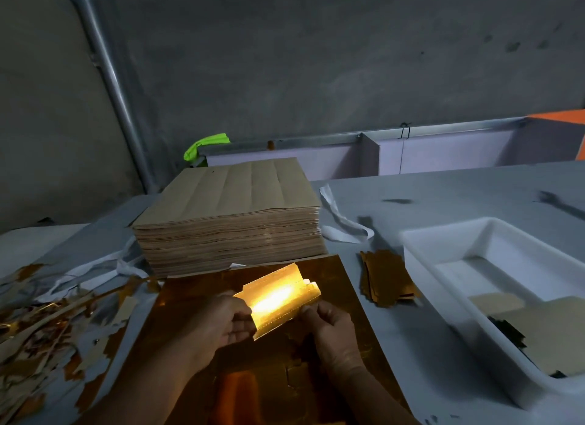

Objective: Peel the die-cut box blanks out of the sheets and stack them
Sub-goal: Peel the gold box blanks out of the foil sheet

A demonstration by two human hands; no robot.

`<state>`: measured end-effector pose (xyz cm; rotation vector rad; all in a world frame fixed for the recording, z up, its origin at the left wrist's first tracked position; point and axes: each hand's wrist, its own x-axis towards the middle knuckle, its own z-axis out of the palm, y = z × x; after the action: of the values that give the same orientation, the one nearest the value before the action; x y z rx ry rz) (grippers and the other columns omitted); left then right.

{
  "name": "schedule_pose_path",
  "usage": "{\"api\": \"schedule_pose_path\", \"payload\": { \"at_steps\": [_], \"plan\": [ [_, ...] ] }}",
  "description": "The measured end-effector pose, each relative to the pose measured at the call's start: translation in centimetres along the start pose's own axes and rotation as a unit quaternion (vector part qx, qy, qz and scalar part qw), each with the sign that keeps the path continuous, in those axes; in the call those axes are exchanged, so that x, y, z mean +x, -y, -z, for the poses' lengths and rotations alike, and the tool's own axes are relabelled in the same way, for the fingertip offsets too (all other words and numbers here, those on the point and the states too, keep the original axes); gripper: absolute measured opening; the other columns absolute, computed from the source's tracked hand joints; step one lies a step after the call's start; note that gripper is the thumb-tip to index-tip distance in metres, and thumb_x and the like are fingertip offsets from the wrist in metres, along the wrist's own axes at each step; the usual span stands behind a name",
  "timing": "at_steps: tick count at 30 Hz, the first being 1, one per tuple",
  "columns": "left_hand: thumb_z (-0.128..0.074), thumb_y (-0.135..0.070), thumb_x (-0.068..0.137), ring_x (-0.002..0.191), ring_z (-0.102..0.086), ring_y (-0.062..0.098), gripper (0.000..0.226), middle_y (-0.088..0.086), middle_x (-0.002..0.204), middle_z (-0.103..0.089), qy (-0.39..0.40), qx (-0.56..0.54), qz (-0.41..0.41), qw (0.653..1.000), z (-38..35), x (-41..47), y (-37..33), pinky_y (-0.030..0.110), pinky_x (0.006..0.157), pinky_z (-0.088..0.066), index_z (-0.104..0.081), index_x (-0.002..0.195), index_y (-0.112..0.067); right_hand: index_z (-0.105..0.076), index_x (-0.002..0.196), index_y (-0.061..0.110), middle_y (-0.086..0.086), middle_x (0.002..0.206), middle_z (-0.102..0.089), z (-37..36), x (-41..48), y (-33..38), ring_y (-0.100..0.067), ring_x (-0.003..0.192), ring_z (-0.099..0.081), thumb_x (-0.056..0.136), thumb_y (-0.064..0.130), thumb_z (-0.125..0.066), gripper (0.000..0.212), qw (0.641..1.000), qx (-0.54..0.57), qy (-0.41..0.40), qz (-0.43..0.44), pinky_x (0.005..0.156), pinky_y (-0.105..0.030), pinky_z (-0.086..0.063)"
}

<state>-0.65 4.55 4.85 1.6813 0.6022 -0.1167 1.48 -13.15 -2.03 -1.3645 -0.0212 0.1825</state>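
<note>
Item 1: gold blank (278, 299), foil side up w/ strong glare at centre, held tilted just above the gold sheet (340, 285), which lay flat on the grey table (443, 196) in front of us. Left hand (221, 321) gripped the blank's left end, its fingers (243, 325) curled under the near-left corner. Right hand (329, 326) pinched the blank's near-right edge, fingertips (306, 310) closed on the card. The blank thus spanned the gap btwn the two hands, far edge free, w/ a small rolled flap at its right end. Item 2: tall stack of brown-backed sheets (228, 222), approx. square, sitting behind the gold sheet and touching its far edge. Item 3: small pile of gold blanks (386, 279), on the table just right of the gold sheet, btwn it and the white tray (443, 234). We logged brown card pcs (538, 329) and some dark bits inside the tray; qty not readable. Item 4: scrap trimmings (41, 323), gold and brown strips, heaped at the table's left. Item 5: white strips (342, 225), loose, beside the stack's right side. Lighting was dim, so we could not make out finer detail.
</note>
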Motion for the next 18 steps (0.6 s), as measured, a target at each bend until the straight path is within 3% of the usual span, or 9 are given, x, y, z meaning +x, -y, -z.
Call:
{"api": "schedule_pose_path", "payload": {
  "at_steps": [3,5,7,10,14,18],
  "plan": [
    [-0.056,-0.007,0.093,0.082,-0.069,0.025,0.042,0.014,0.095,-0.069,-0.005,0.049,-0.014,0.999,-0.1,-0.3,-0.2,0.037,0.075,-0.055,-0.048,0.133,-0.015,-0.071,0.081,0.011,-0.014,0.083,-0.072,0.0,0.2,-0.1,-0.037,0.080,-0.071,0.096,0.020,-0.062,0.020,1.000,-0.027,-0.011,-0.001,0.061,-0.046,-0.060],
    [-0.052,-0.009,0.096,0.077,-0.068,0.022,0.018,0.013,0.091,-0.069,-0.016,0.058,-0.020,0.998,-0.1,-0.5,-0.2,0.037,0.077,-0.054,-0.056,0.111,-0.016,-0.070,0.083,0.009,-0.017,0.086,-0.071,0.1,0.3,-0.2,-0.040,0.082,-0.070,0.096,0.021,-0.062,0.020,1.000,-0.029,-0.012,-0.005,0.062,-0.049,-0.060],
    [-0.051,-0.009,0.096,0.074,-0.066,0.021,0.012,0.013,0.089,-0.068,-0.023,0.063,-0.020,0.998,-0.2,-0.9,-0.3,0.037,0.077,-0.052,-0.052,0.099,-0.021,-0.070,0.085,0.009,-0.017,0.089,-0.071,0.1,0.3,-0.2,-0.041,0.085,-0.070,0.096,0.023,-0.062,0.020,1.000,-0.021,-0.006,-0.005,0.063,-0.050,-0.061],
    [-0.052,-0.008,0.096,0.080,-0.066,0.023,0.019,0.015,0.095,-0.068,-0.015,0.091,-0.013,0.996,-0.4,-1.0,-0.3,0.036,0.077,-0.052,-0.049,0.109,-0.021,-0.069,0.087,0.009,-0.017,0.091,-0.071,0.1,0.2,-0.2,-0.039,0.088,-0.070,0.096,0.025,-0.062,0.020,1.000,-0.009,-0.004,-0.010,0.064,-0.047,-0.061],
    [-0.054,-0.008,0.095,0.086,-0.068,0.024,0.030,0.014,0.099,-0.069,0.000,0.131,0.005,0.991,-0.7,-1.0,-0.2,0.034,0.077,-0.054,-0.052,0.124,-0.013,-0.067,0.085,0.010,-0.015,0.090,-0.071,0.1,0.3,-0.2,-0.041,0.091,-0.069,0.096,0.028,-0.062,0.021,0.999,-0.041,-0.015,-0.011,0.080,-0.060,-0.057],
    [-0.053,-0.013,0.097,0.085,-0.065,0.024,0.038,0.015,0.110,-0.061,-0.022,0.099,-0.001,0.995,-1.3,-0.6,-0.2,0.034,0.073,-0.053,-0.047,0.134,-0.011,-0.067,0.083,0.008,-0.019,0.088,-0.069,0.1,0.2,0.0,-0.041,0.092,-0.068,0.095,0.026,-0.063,0.022,0.999,-0.029,-0.015,-0.016,0.076,-0.062,-0.058]
  ]
}}
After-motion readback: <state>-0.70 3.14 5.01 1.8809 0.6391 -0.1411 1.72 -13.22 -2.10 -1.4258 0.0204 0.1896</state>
